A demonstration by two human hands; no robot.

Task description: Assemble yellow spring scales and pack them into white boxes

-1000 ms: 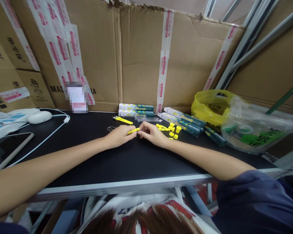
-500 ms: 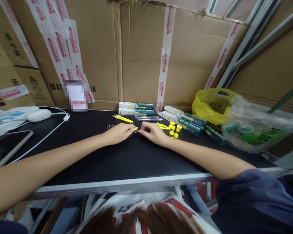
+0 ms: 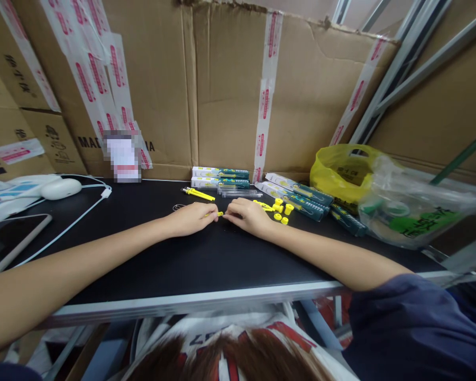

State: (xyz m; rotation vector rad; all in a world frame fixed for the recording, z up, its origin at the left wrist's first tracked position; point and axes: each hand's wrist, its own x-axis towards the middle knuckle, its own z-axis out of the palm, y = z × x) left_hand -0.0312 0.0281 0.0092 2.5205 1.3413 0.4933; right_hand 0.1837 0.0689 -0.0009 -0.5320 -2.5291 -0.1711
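Both hands, left [image 3: 194,218] and right [image 3: 248,214], meet above the dark surface [image 3: 206,264]. Compared with half a second ago, the right hand's thumb and forefinger have come closer together, closing the rounded gap that showed between them, and more of the one yellow piece [image 3: 221,214] now sticks out of the left hand. The left fingers pinch that piece, its tip pointing to three o'clock, towards the right hand; the right fingers are bunched at its end, though I cannot tell whether they grip anything. The things lying around look unchanged.

Taking the yellow piece as the clock's centre, thin wire [image 3: 178,207] loops out just beyond the left hand, between nine and ten. At three, past the right hand, lie about five small yellow caps [image 3: 288,209], with longer yellow parts [image 3: 265,206] partly hidden. Farther right at three sits one clear bag [image 3: 412,219]. A few yellow sticks [image 3: 200,194] lie together at ten, too merged to count; clear tubes [image 3: 240,193], likewise, at one. Between two and three are at least three printed boxes [image 3: 295,199], then one yellow bag [image 3: 337,177]. Two stacked boxes [image 3: 220,183] lie at twelve, before one tall cardboard panel [image 3: 230,100].
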